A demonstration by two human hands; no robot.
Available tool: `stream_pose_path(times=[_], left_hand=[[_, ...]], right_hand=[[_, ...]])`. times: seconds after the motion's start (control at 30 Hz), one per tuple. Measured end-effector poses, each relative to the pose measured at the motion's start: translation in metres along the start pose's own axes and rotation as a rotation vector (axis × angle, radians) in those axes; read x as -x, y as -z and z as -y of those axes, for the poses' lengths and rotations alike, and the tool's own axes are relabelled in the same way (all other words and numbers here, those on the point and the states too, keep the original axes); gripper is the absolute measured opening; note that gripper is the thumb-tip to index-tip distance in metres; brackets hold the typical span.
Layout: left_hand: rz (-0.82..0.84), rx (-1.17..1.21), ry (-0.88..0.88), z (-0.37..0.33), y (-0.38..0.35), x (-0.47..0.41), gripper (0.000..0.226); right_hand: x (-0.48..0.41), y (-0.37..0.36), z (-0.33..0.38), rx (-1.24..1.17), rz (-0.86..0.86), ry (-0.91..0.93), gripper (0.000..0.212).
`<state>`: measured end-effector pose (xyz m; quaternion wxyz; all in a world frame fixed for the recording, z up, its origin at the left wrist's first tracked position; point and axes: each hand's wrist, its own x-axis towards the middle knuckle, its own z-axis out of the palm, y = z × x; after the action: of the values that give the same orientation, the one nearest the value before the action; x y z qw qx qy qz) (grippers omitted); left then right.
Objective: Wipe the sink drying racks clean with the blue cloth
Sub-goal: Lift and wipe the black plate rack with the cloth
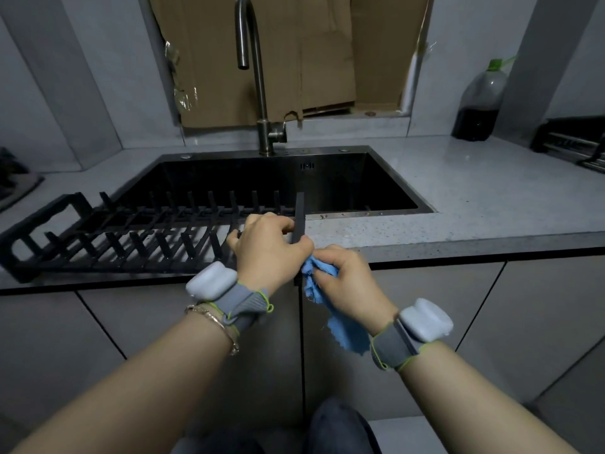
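Two-handed, worked at the right end of the black drying rack. Curled the left hand round the upright end bar, fingers clamped on it, most likely to brace the light frame against sliding under the rubbing. Pinched the blue cloth in the right hand, fingers closed on a bunched wad, pressed to the bar's near end just beside the left knuckles; left the loose tail to hang toward the right wrist. Bunched it thus, probably, to meet a narrow bar with a firm pad. Found the rack laid along the near edge of the counter, its far side out over the left part of the sink. Noted a tall faucet behind the basin, cardboard across the opening beyond, a dark-filled plastic bottle far right. Judged the many upright prongs the chief snag for the cloth, and the bracing hand itself a cover over part of the bar.
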<state>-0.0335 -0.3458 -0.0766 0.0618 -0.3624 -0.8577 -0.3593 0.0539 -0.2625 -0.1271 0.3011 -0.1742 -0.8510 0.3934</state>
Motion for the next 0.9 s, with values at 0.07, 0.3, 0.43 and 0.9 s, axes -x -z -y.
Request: stream_pose_path(times=[0.07, 0.3, 0.43, 0.9], left_hand=[[-0.007, 0.020, -0.021, 0.000, 0.002, 0.004, 0.018], [-0.039, 0.054, -0.098, -0.017, 0.003, 0.022, 0.012], [-0.037, 0.051, -0.135, -0.029, 0.000, 0.024, 0.017], [0.038, 0.205, -0.058, -0.005, 0.018, -0.015, 0.017]], right_hand=[[0.000, -0.001, -0.002, 0.061, -0.023, 0.031, 0.025], [-0.013, 0.008, -0.009, 0.204, -0.216, -0.003, 0.026], [-0.033, 0.016, -0.012, 0.277, -0.314, -0.090, 0.029], [-0.047, -0.002, -0.016, 0.298, -0.281, -0.164, 0.038]])
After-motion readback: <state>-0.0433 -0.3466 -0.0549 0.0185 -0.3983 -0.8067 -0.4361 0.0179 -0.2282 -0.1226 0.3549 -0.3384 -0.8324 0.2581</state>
